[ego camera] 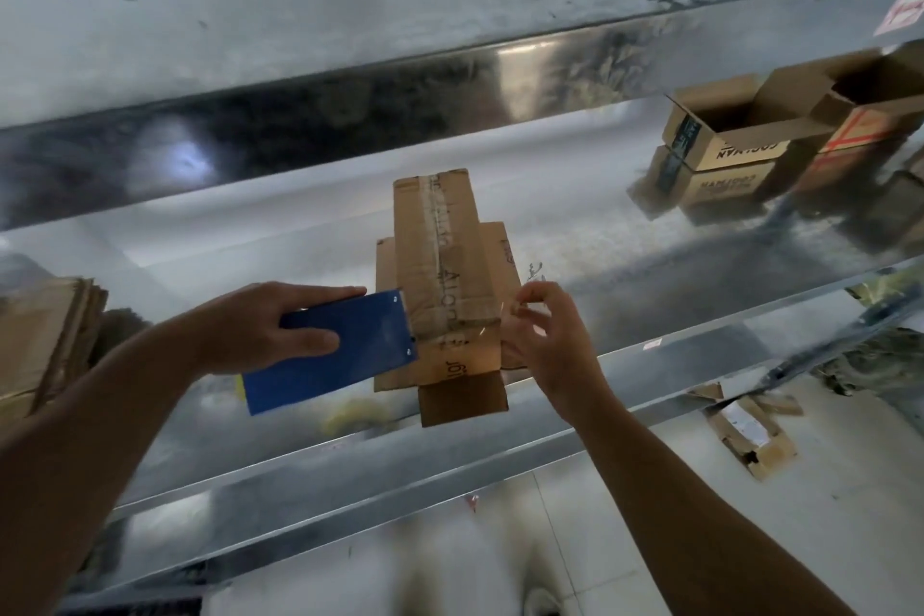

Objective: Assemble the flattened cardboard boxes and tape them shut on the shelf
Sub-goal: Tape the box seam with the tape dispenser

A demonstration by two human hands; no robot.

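l hand gripping blue tape dispenser, fingers across its face, front edge touching left side of box; r hand just right of box, fingers curled, thumb & forefinger pinching what looks like clear tape; box mid-shelf near front edge, old tape along its top, flaps sticking out at sides & front; open boxes stacked far right at back; flat cardboard stack at left; torn cardboard scrap on floor below.
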